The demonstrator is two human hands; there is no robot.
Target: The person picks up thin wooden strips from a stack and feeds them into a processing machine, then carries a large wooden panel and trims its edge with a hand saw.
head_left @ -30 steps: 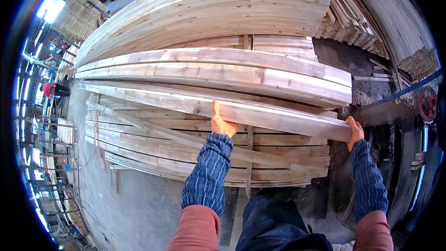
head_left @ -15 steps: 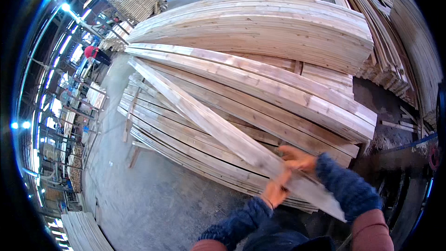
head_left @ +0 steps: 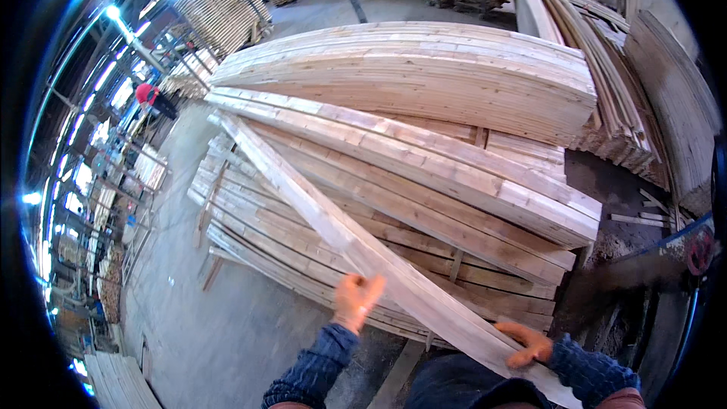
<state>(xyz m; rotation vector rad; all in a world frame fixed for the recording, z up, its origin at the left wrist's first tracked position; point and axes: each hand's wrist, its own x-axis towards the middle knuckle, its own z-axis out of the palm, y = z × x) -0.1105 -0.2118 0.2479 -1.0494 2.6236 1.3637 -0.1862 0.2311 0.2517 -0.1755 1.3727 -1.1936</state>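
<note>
A long pale wooden plank (head_left: 409,288) slants across the pile, from far left to its near end by my body. My right hand (head_left: 529,344) grips this plank close to the near end, with fingers and thumb over its right edge. Off the plank's left edge, my left hand (head_left: 356,303) is raised with fingers and thumb apart, holding nothing. Beneath and beside the plank lies a low stack of boards (head_left: 318,231), spaced by thin cross sticks. Two long squared boards (head_left: 454,170) rest side by side on top of the stack, right of the plank.
A tall block of stacked boards (head_left: 424,79) stands beyond. Thin boards (head_left: 613,98) lean at the right, near a dark machine frame (head_left: 674,257). Concrete floor (head_left: 227,326) runs along the left, where a person in a red top (head_left: 148,94) bends far off. Lumber piles (head_left: 219,7) stand behind.
My left hand has let go of the plank and moved left. My right hand has slid toward the plank's near end. The plank has shifted slightly nearer, and the view has tilted up a little.
</note>
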